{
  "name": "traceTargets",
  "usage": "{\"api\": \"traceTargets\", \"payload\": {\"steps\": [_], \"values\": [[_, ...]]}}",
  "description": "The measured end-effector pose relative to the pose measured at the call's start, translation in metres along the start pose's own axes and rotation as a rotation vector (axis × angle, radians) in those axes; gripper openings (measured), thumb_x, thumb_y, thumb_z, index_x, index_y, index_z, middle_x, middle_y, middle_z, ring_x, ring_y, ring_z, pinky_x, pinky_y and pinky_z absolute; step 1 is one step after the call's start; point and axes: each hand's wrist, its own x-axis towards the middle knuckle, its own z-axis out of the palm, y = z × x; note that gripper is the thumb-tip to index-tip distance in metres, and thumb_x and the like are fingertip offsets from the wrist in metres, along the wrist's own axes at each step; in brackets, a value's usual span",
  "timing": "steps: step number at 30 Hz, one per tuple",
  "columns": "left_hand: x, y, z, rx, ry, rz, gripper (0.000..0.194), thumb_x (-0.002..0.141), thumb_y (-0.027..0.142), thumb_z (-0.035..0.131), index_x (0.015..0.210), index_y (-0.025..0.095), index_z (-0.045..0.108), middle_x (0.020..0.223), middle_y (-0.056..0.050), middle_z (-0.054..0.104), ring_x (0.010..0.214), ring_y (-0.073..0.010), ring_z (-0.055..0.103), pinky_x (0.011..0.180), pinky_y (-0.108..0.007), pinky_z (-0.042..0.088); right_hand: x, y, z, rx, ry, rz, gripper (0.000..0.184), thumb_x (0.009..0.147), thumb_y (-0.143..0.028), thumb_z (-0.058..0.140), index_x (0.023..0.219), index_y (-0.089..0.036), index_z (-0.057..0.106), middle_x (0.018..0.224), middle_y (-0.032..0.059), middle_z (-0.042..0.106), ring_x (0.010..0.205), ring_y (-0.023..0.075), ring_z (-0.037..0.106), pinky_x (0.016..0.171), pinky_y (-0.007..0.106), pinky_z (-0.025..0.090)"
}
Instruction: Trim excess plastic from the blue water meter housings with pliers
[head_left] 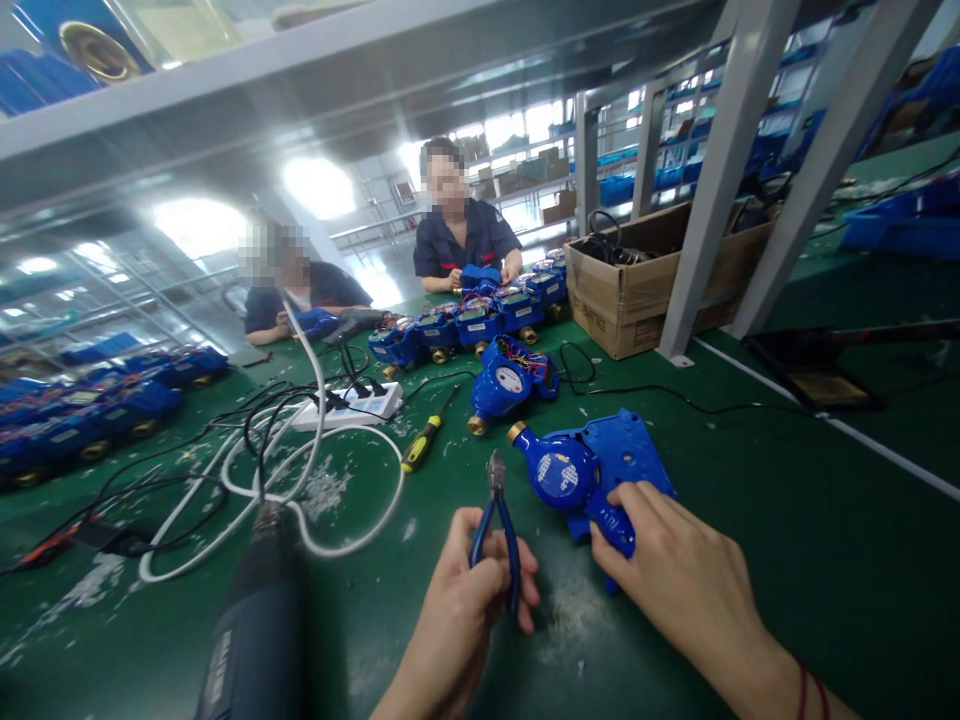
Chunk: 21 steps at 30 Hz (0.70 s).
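Observation:
My left hand [463,592] is closed round the dark blue handles of a pair of side cutters [496,478], whose metal jaws point away from me. My right hand [679,560] grips the near end of a blue water meter [561,475] with a brass threaded end. A flat blue housing [634,450] sits against the meter's right side. Just beyond lies a second water meter [501,385] with a white dial and coloured wires showing. The cutters are apart from both meters.
A yellow-black screwdriver [421,444], white power strip [356,408] and coiled white cable [337,550] lie left of centre. A heat gun [259,610] stands near left. Rows of meters [480,322], a cardboard box [626,285] and metal posts [724,190] stand beyond; two people sit across.

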Motion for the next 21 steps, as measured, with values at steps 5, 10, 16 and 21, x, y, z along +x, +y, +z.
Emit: {"api": "traceTargets", "payload": {"steps": [5,10,16,21], "values": [[-0.006,-0.006,-0.001,0.208,0.019,0.186,0.021,0.069,0.006,0.035,0.085,0.017,0.043,0.099,-0.009,0.057,0.090,-0.0176,0.058,0.076,-0.034,0.051,0.001,0.000,0.000,-0.002,0.021,0.000,0.012,0.082,-0.031,0.042,0.084,-0.022,0.049,0.079,-0.0005,0.051,0.072,0.0184,0.055,0.057,0.032,0.041],[-0.002,-0.030,-0.015,1.264,0.274,0.684,0.048,0.065,-0.001,0.034,0.109,0.013,0.044,0.129,-0.016,0.038,0.125,-0.0270,0.033,0.101,-0.052,0.032,0.002,0.000,-0.001,-0.014,0.006,0.006,0.009,0.082,-0.030,0.047,0.085,-0.022,0.048,0.080,-0.0013,0.051,0.074,0.0184,0.055,0.057,0.032,0.041],[0.006,-0.030,-0.010,1.866,0.419,0.789,0.059,0.068,-0.004,0.038,0.125,0.013,0.037,0.122,-0.017,0.040,0.116,-0.0311,0.038,0.094,-0.053,0.035,0.002,0.000,-0.001,-0.032,-0.004,0.001,0.010,0.080,-0.029,0.053,0.086,-0.022,0.048,0.081,-0.0014,0.051,0.073,0.0188,0.054,0.057,0.032,0.041],[0.000,-0.013,0.004,2.054,0.438,0.666,0.078,0.071,0.000,0.043,0.139,0.034,0.022,0.117,-0.013,0.044,0.107,-0.0311,0.045,0.086,-0.048,0.040,0.002,-0.001,-0.002,-0.036,0.013,-0.002,0.009,0.080,-0.028,0.052,0.084,-0.022,0.048,0.079,-0.0011,0.051,0.072,0.0190,0.054,0.057,0.032,0.041]]}}
